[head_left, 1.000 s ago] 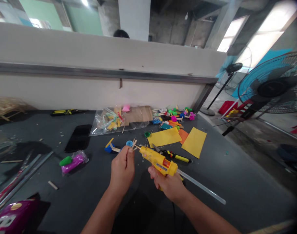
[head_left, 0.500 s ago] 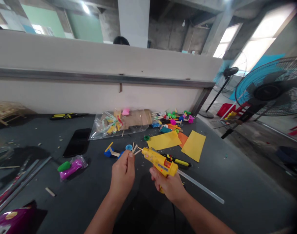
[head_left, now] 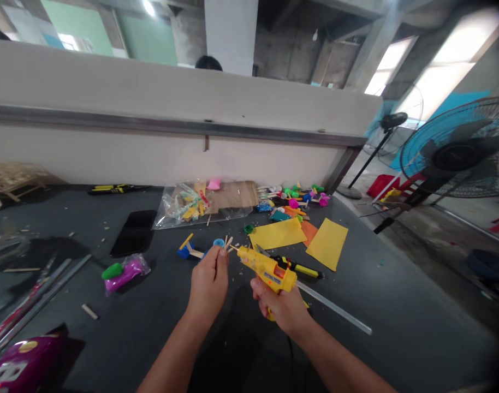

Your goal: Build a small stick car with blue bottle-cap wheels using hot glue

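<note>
Small wooden sticks (head_left: pixel 228 243) are pinched in my left hand (head_left: pixel 209 278), their ends poking up past the fingertips. My right hand (head_left: pixel 284 305) is wrapped round the handle of a yellow glue gun (head_left: pixel 266 268). Its nozzle points left and lies close by the stick ends; whether it touches them I cannot tell. A long clear glue stick (head_left: pixel 335 308) juts from the gun's back. Just beyond my left hand are a blue cap (head_left: pixel 219 242) and a small blue piece with wooden sticks (head_left: pixel 189 249), partly hidden by the hand.
Yellow paper sheets (head_left: pixel 328 244) and a black-and-yellow cutter (head_left: pixel 302 269) lie behind the glue gun. A plastic bag of scraps (head_left: pixel 192 207) and several colourful small parts (head_left: pixel 292 199) line the back. To the left are a phone (head_left: pixel 134 233), a purple clay packet (head_left: pixel 126 274) and metal rods (head_left: pixel 48 295).
The view has shifted slightly, so the table's things appear a little to the right. Both hands keep their grips, with the nozzle still close to the stick ends.
</note>
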{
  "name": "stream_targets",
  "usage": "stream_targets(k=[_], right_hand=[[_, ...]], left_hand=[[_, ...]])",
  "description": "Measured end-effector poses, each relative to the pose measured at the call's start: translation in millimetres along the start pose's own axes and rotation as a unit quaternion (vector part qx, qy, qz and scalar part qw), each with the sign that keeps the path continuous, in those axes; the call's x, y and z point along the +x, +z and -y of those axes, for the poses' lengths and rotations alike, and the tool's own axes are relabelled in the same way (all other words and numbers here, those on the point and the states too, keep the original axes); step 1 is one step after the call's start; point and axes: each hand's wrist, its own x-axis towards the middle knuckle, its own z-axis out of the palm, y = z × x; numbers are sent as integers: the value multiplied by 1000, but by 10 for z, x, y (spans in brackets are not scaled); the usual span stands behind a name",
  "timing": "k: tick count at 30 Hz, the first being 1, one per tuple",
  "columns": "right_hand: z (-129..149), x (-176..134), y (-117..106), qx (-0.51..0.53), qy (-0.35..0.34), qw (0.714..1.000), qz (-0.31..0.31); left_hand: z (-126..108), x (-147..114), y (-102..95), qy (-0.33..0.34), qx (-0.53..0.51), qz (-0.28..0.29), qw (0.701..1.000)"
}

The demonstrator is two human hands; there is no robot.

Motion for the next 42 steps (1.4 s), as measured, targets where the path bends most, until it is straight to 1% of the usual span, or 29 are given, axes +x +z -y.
stream_targets(k=[10,15,22,32,42], right_hand=[[51,-57,-64,42,-1,999,13],[87,-78,-51,50,5,999,19],[84,-86,-59,37,-2,999,25],[109,-75,-27,36,14,999,10],[44,-74,-36,34,8,999,16]], left_hand=[[-74,-16,-31,19,7,-14,1000],[-77,-10,-31,14,7,-22,1000],[-88,-17,-23,14,9,-24,1000],[-75,-10,-33,18,23,-22,999],[-62,-6,-30,21,27,-28,999]])
